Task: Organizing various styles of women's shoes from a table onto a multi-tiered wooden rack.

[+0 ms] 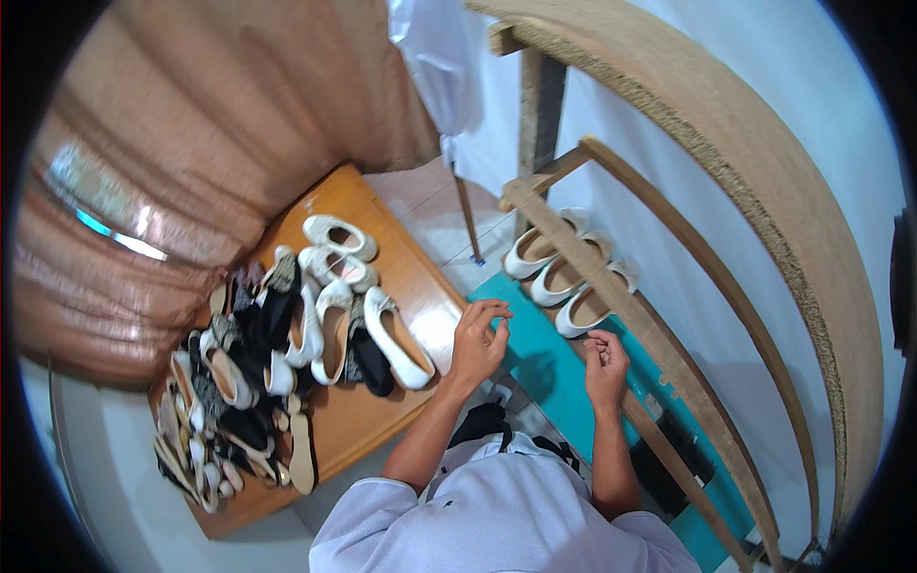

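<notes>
My left hand (478,339) hovers with curled, spread fingers over the gap between a low wooden table (382,425) and a teal shelf (535,353), holding nothing. The nearest shoe to it is a white flat (396,339) at the table's right edge. My right hand (606,368) is loosely closed above the teal shelf, close to a wooden rail (611,296), and I see nothing in it. Three white flats (564,272) stand side by side on the teal shelf behind the rail.
A pile of several shoes (248,382), black, white and tan, covers the table's left half. A brown curtain (210,124) hangs behind. Curved wooden rack shelves (745,162) rise at the right. A white plastic bag (439,57) hangs at the top.
</notes>
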A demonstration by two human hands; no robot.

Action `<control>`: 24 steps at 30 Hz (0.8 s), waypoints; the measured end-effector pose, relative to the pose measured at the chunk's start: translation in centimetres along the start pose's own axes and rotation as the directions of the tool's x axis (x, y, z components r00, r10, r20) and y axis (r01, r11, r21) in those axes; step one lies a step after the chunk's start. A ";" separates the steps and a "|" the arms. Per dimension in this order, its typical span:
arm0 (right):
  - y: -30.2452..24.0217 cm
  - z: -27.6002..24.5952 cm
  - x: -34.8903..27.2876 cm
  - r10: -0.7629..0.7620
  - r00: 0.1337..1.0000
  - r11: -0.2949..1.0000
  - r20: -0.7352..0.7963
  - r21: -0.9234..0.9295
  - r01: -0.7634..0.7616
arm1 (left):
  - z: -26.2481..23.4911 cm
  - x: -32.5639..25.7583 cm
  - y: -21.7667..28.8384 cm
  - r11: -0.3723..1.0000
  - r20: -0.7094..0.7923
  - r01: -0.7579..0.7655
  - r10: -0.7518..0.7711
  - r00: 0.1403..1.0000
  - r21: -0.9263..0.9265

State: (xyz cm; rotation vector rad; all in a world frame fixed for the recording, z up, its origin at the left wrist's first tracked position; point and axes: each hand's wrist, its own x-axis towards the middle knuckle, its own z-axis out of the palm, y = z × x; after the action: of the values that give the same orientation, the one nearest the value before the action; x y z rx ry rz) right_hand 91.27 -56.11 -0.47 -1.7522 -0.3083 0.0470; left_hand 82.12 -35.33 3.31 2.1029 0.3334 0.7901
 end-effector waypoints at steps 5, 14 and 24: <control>-1.5 2.2 -2.4 -0.066 0.969 0.996 0.240 0.070 0.050 | -4.5 -5.0 0.8 0.992 -0.185 0.126 -0.128 0.974 -0.018; -2.0 9.4 -7.0 -0.037 0.771 0.992 0.636 0.118 -0.050 | -11.5 -15.3 -1.8 0.898 -0.435 0.409 -0.438 0.787 -0.166; -2.4 18.3 -11.0 -0.129 0.572 0.988 0.810 0.058 0.140 | -14.8 -19.5 -4.3 0.874 -0.543 0.480 -0.441 0.715 -0.078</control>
State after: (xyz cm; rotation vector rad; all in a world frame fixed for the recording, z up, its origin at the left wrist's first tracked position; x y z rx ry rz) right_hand 76.59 -40.74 -3.42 -1.6072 -1.1270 0.7729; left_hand 57.88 -33.06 -1.64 1.6903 1.1699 1.0632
